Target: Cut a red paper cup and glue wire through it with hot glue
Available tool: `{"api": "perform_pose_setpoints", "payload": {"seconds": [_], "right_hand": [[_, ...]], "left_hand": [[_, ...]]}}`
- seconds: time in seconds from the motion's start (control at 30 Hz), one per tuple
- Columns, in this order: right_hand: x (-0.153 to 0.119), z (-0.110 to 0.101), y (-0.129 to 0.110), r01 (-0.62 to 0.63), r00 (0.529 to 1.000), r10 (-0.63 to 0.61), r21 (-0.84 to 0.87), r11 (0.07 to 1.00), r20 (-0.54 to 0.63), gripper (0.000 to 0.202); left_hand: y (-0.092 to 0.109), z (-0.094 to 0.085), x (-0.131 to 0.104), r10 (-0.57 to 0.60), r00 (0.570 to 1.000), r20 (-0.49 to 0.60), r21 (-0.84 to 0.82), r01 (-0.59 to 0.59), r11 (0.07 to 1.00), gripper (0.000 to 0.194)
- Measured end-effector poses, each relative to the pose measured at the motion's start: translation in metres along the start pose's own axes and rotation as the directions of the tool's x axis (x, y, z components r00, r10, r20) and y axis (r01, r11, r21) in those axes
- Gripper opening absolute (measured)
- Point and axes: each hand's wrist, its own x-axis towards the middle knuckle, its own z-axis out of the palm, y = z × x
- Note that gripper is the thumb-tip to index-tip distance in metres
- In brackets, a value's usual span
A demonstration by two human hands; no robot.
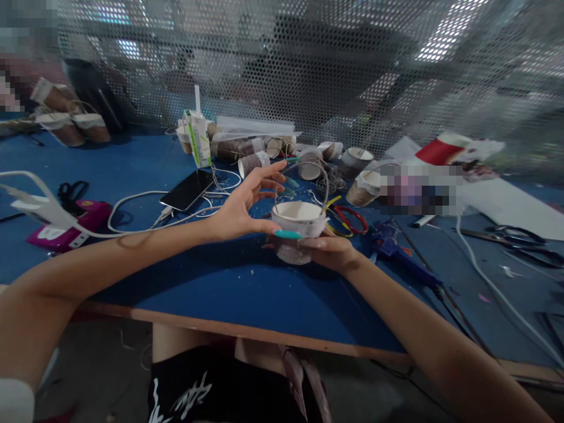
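Note:
A small basket (pixel 294 254), made from a white-lined cup wrapped in grey-brown cord, sits upright in front of me just over the table. Its thin arched handle (pixel 326 176) rises above the rim. My right hand (pixel 333 251) is wrapped around the lower right side, with some fingers hidden behind the cup. On the other side, my left hand (pixel 242 205) is spread: the thumb lies against the front of the cup, and the raised fingers are near the handle's left side. Both hands show long nails, turquoise on the left.
Similar wrapped cups (pixel 309 167) lie behind the basket, beside a drink carton (pixel 197 138). A phone (pixel 187 190) and white cables are on the left, with a purple power strip (pixel 83 220). To the right are red-yellow scissors (pixel 351 218), a blue glue gun (pixel 408 261) and dark scissors (pixel 520 238).

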Motion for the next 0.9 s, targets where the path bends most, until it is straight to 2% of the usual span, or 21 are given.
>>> {"api": "perform_pose_setpoints", "payload": {"seconds": [0.13, 0.23, 0.33, 0.4, 0.7, 0.9], "right_hand": [[0.000, -0.003, 0.000, 0.017, 0.998, -0.018, 0.006, 1.000, 0.052, 0.068], [0.001, -0.005, 0.000, -0.016, 1.000, 0.016, -0.029, 0.999, 0.011, 0.064], [0.001, -0.006, -0.002, -0.034, 0.998, 0.031, -0.074, 0.997, -0.047, 0.065], [0.002, -0.005, -0.003, -0.051, 0.997, 0.045, -0.099, 0.994, -0.059, 0.067], [0.003, 0.002, -0.009, -0.082, 0.995, 0.072, -0.153, 0.985, -0.068, 0.065], [0.003, 0.001, -0.008, -0.092, 0.995, 0.086, -0.163, 0.982, -0.044, 0.075]], "left_hand": [[0.002, 0.001, 0.001, 0.070, 0.998, -0.006, 0.024, -0.070, 0.997, 0.083], [0.004, 0.003, 0.002, 0.116, 0.992, -0.040, 0.031, -0.115, 0.993, 0.066], [0.010, 0.005, 0.002, 0.104, 0.991, -0.082, 0.067, -0.099, 0.993, 0.047], [0.013, 0.006, 0.001, 0.079, 0.991, -0.110, 0.097, -0.068, 0.993, 0.041], [0.015, 0.007, 0.000, 0.070, 0.977, -0.204, 0.156, -0.038, 0.987, 0.033], [0.015, 0.008, 0.000, 0.093, 0.976, -0.199, 0.151, -0.064, 0.986, 0.032]]}}
